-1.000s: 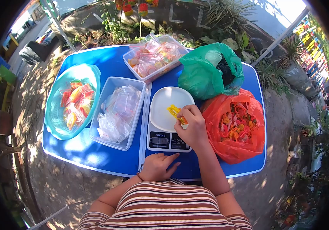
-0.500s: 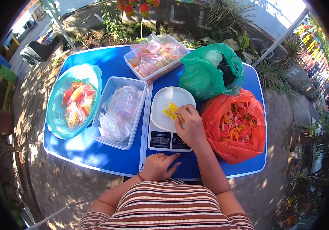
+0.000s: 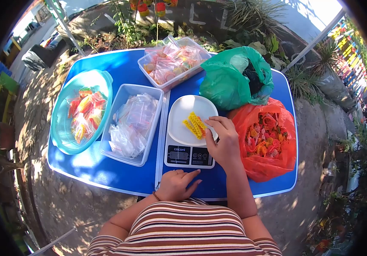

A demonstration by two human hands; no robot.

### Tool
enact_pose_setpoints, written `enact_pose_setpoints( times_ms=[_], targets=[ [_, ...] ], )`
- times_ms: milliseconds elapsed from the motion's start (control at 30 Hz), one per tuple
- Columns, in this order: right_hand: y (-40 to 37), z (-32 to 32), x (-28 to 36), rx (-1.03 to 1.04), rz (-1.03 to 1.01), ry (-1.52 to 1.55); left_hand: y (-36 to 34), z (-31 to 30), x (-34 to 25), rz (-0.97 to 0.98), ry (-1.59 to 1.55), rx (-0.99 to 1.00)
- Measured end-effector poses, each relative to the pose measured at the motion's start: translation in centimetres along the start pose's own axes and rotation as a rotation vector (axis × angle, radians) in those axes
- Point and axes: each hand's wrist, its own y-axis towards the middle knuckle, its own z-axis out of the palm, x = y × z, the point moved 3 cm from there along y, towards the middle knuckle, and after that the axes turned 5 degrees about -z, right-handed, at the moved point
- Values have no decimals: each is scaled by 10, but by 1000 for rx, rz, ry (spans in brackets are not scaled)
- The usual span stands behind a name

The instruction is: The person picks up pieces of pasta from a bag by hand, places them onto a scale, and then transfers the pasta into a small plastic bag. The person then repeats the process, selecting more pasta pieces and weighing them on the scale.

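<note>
Several yellow and orange crinkled snack pieces (image 3: 195, 125) lie on the white square plate (image 3: 179, 130) of a small digital kitchen scale (image 3: 179, 156). My right hand (image 3: 225, 143) hovers at the plate's right rim, thumb and index finger apart, with nothing visible between them. Just right of it stands a red plastic bag (image 3: 245, 160) full of orange, red and yellow crinkled snack pieces (image 3: 266, 138). My left hand (image 3: 175, 186) rests at the table's front edge below the scale, fingers stretched out and holding nothing.
On the blue table (image 3: 93, 175) stand a turquoise basket (image 3: 58, 128) with filled packets, a clear tub (image 3: 135, 161) of plastic bags, another tub (image 3: 179, 81) of filled packets at the back, and a green plastic bag (image 3: 224, 83). Plants grow behind.
My right hand has drawn back to the right from the snack pieces, and its fingers have parted. More of the pieces on the plate now shows. My left hand has stayed still.
</note>
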Motion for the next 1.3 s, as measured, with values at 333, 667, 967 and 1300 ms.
enact_pose_setpoints(
  times_ms=[333, 667, 967, 1300],
  targets=[
    [-32, -32, 17, -138, -14, 52, 2, 1, 1, 4, -12, 19],
    [-40, -68, 4, -258, 40, -48, 2, 2, 1, -3, -7, 34],
    [-42, -26, 33, -15, -35, 170, 31, -36, 3, 2, 9, -93],
    [-5, 11, 67, 85, -189, 269, 59, -122, 65, -307, 514, -235]
  ],
)
